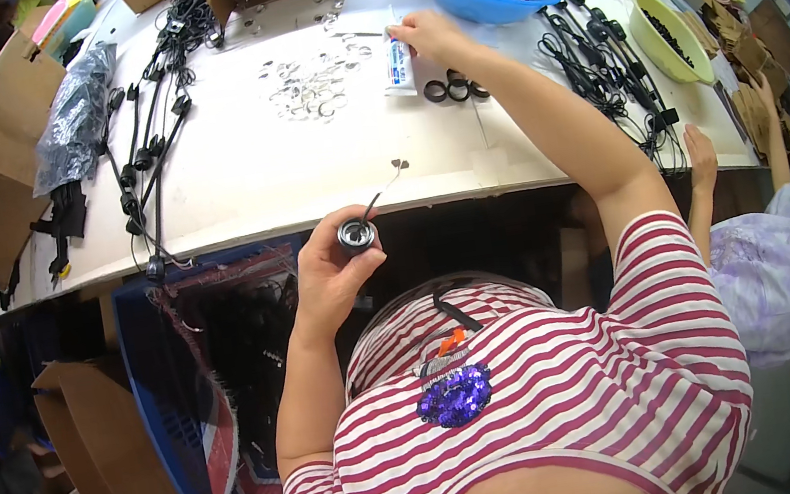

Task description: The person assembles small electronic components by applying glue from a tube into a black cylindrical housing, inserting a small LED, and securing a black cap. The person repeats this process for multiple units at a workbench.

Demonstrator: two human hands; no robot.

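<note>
In my left hand (323,275), just off the table's front edge, is a small round black housing (356,236) with its open end up. A thin dark cable comes out of it to a small dark end piece (399,163) over the table. My right hand (432,37) reaches across the table, its fingers closed on the upper end of a white and blue squeeze tube (399,73). Several black rings (436,91) lie beside the tube. Left of it, many thin, pale rings (327,108) are scattered on the white table (245,182).
A blue bowl (537,2) of black parts stands behind my right hand. Black cables (139,167) lie at the left, more cables (597,67) at the right near a yellow bowl (653,51). A cardboard box (0,166) stands far left. A co-worker's hand (700,155) is at the right edge.
</note>
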